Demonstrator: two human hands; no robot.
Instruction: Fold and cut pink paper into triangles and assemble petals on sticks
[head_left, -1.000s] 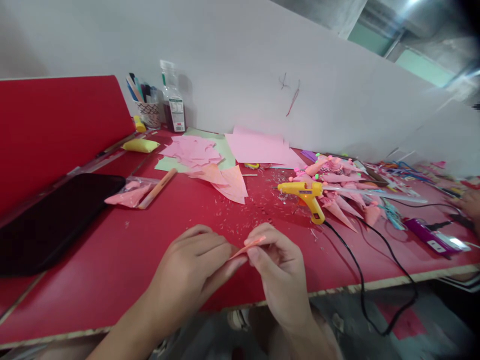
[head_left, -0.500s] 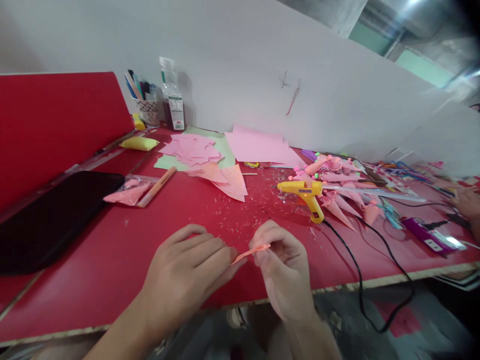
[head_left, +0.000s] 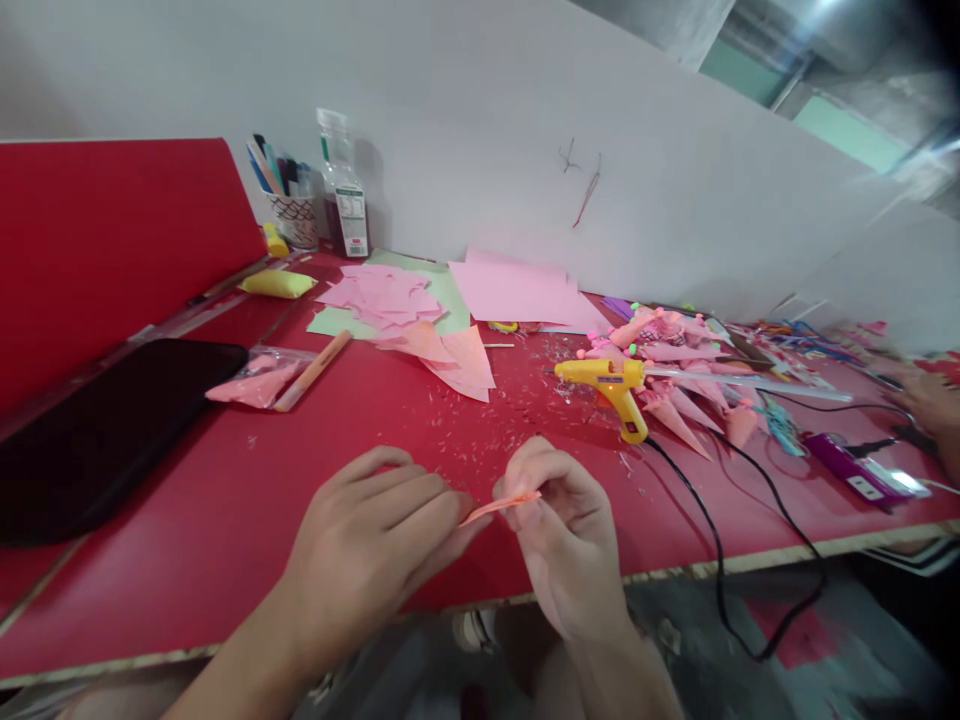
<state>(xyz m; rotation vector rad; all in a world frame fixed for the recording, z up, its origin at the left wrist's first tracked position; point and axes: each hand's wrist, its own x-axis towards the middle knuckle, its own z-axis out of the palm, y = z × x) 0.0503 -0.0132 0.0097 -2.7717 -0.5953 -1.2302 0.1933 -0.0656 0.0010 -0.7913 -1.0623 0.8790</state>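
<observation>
A narrow strip of folded orange paper (head_left: 501, 505) runs between my two hands above the front of the red table (head_left: 420, 430). My left hand (head_left: 382, 520) is closed on its left end, the thumb mostly hidden under the fingers. With thumb and fingertips, my right hand (head_left: 562, 530) pinches the other end. Beyond the hands lie cut orange paper pieces (head_left: 469, 365) and a heap of pink paper pieces (head_left: 386, 297) on a green sheet (head_left: 330, 323). To the right, a yellow glue gun (head_left: 611, 380) rests beside a pile of pink paper cones (head_left: 686, 400).
At left are a black tray-like object (head_left: 112, 430), a bag of pink material (head_left: 259, 380) and a wooden stick (head_left: 313, 372). A bottle (head_left: 349, 210) and pen cup (head_left: 295, 218) stand behind. A black cord (head_left: 697, 505) hangs over the edge near a purple power strip (head_left: 855, 468). Another person's hand (head_left: 926, 400) is far right.
The orange paper strip tilts slightly flatter between my hands, which hold almost the same positions. The other person's hand at far right has shifted slightly.
</observation>
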